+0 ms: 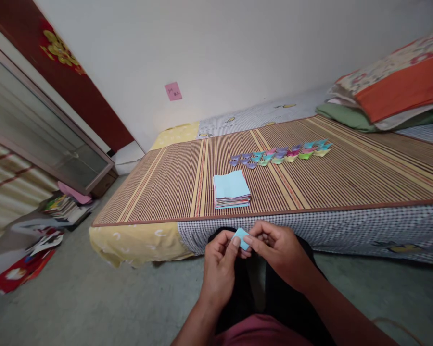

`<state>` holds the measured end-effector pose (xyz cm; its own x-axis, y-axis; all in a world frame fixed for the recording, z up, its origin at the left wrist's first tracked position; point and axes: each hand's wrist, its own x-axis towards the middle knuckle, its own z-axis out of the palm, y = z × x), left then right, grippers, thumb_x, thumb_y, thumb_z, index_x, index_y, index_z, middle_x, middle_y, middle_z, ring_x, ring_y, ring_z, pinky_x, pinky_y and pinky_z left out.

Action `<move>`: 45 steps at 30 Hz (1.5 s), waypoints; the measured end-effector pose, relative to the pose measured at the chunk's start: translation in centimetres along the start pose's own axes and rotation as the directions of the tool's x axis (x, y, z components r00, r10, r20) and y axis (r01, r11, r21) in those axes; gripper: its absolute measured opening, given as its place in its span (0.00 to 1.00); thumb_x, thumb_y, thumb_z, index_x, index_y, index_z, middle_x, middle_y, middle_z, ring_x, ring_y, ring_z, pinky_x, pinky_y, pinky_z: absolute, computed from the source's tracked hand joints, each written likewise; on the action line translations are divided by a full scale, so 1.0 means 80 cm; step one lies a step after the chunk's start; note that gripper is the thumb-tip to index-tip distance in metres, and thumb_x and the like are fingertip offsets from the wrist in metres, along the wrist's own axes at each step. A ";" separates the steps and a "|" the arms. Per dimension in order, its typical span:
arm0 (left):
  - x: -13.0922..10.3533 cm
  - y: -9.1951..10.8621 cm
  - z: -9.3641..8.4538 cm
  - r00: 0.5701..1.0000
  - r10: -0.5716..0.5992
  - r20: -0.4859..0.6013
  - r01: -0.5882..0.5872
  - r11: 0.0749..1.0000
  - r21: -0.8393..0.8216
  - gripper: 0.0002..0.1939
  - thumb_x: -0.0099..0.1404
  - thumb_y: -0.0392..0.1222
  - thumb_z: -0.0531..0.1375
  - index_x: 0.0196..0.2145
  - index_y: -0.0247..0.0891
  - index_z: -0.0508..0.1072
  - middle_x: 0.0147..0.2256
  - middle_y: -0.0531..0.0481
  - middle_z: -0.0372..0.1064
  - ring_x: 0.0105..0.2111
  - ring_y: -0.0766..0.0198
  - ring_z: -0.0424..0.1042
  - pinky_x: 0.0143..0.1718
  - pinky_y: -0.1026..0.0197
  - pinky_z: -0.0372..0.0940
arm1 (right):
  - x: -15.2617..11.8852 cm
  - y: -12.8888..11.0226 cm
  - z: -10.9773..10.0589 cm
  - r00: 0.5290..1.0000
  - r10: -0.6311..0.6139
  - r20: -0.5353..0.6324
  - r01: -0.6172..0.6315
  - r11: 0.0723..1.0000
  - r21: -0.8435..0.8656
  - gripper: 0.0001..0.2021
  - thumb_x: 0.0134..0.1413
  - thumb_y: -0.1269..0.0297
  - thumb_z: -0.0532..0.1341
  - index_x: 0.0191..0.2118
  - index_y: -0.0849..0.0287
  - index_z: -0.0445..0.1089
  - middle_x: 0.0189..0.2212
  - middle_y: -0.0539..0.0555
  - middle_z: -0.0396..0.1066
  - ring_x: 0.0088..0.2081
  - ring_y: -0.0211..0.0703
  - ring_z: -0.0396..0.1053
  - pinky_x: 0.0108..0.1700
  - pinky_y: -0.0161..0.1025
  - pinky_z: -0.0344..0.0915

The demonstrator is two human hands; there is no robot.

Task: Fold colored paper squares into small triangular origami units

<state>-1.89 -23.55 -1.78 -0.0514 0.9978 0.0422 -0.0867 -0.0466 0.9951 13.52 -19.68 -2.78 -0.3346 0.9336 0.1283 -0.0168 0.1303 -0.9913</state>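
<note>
Between my two hands is a small folded light-blue paper (241, 236), held just in front of the bed's edge above my lap. My left hand (219, 259) pinches its left side, thumb on top. From the right, my right hand (279, 250) grips the other side with its thumb pressed on the paper. Straight ahead on the mat lies a stack of square paper sheets (232, 188), light blue on top with several colours below. Behind it to the right, small folded paper pieces (281, 154) in purple, teal, pink, green and yellow stand in rows.
A striped bamboo mat (166, 187) covers the bed. Folded bedding (400, 91) is piled at the back right. A pink note (173, 91) sticks to the wall. At left are a glass-fronted cabinet (57, 110) and stacked books (63, 209) near the floor.
</note>
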 end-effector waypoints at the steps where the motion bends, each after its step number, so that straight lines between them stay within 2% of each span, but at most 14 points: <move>1: 0.000 0.001 -0.001 1.000 0.001 0.008 -0.001 1.000 0.009 0.16 0.71 0.50 0.62 0.31 0.36 0.77 0.27 0.50 0.74 0.29 0.63 0.70 0.36 0.63 0.64 | 0.000 0.000 -0.001 1.000 -0.007 -0.004 0.007 1.000 -0.014 0.12 0.61 0.57 0.68 0.31 0.58 0.73 0.25 0.50 0.76 0.28 0.41 0.72 0.32 0.36 0.66; 9: 0.002 -0.001 -0.001 0.999 -0.011 0.044 0.009 0.999 0.036 0.17 0.70 0.52 0.63 0.30 0.36 0.75 0.27 0.51 0.73 0.29 0.64 0.69 0.35 0.63 0.65 | -0.001 0.001 0.001 0.999 -0.015 -0.042 0.013 0.999 -0.047 0.14 0.62 0.57 0.66 0.28 0.57 0.70 0.23 0.50 0.74 0.26 0.41 0.71 0.31 0.37 0.66; 14: 0.003 -0.004 0.001 0.999 -0.048 -0.015 0.048 0.999 -0.007 0.17 0.68 0.53 0.64 0.30 0.36 0.74 0.25 0.51 0.73 0.26 0.65 0.69 0.34 0.63 0.65 | 0.002 -0.001 -0.008 0.999 -0.010 0.042 0.011 0.999 -0.032 0.14 0.65 0.57 0.61 0.29 0.58 0.70 0.23 0.48 0.70 0.26 0.38 0.67 0.30 0.35 0.62; 18: 0.004 -0.007 0.000 0.998 -0.066 -0.010 0.066 0.997 -0.048 0.17 0.69 0.52 0.64 0.30 0.36 0.74 0.24 0.51 0.74 0.25 0.65 0.70 0.32 0.63 0.66 | 0.002 -0.005 -0.012 0.996 0.012 0.084 -0.010 1.000 -0.024 0.09 0.62 0.61 0.62 0.31 0.58 0.72 0.23 0.47 0.70 0.26 0.37 0.66 0.29 0.34 0.60; 27: 0.003 -0.006 0.002 1.000 -0.005 0.010 0.005 0.999 -0.033 0.16 0.71 0.50 0.63 0.31 0.36 0.74 0.26 0.51 0.74 0.27 0.65 0.70 0.35 0.63 0.65 | -0.002 -0.006 0.002 1.000 -0.019 0.009 0.019 0.999 -0.033 0.10 0.63 0.63 0.61 0.30 0.57 0.70 0.24 0.48 0.73 0.26 0.38 0.71 0.30 0.34 0.65; 37: 0.002 -0.003 0.001 0.999 0.012 -0.051 -0.009 0.998 0.063 0.16 0.68 0.51 0.64 0.29 0.36 0.73 0.26 0.52 0.72 0.28 0.64 0.68 0.33 0.64 0.63 | -0.003 -0.009 0.010 0.997 -0.051 -0.060 0.040 0.983 -0.181 0.11 0.61 0.62 0.59 0.27 0.56 0.66 0.21 0.47 0.69 0.23 0.38 0.66 0.27 0.34 0.61; 41: 0.001 -0.002 0.000 0.999 0.029 -0.028 -0.026 0.994 0.102 0.17 0.69 0.52 0.63 0.29 0.36 0.73 0.25 0.52 0.72 0.28 0.64 0.68 0.32 0.64 0.63 | -0.003 -0.006 0.012 0.998 -0.034 -0.056 0.025 0.988 -0.149 0.11 0.61 0.61 0.59 0.27 0.56 0.67 0.21 0.48 0.70 0.24 0.39 0.67 0.27 0.35 0.62; 45: 0.002 -0.005 -0.002 1.000 0.001 -0.025 0.001 0.998 0.064 0.17 0.68 0.53 0.64 0.29 0.37 0.72 0.25 0.52 0.71 0.27 0.65 0.67 0.32 0.64 0.63 | -0.002 0.001 0.011 0.999 -0.023 -0.037 0.019 0.995 -0.096 0.11 0.62 0.61 0.60 0.27 0.56 0.66 0.21 0.47 0.70 0.24 0.39 0.68 0.28 0.35 0.63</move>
<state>-2.00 -23.40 -2.19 -0.0760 0.9963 0.0405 -0.0230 -0.0424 0.9988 12.75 -20.09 -2.88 -0.2988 0.9422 0.1516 0.0678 0.1794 -0.9814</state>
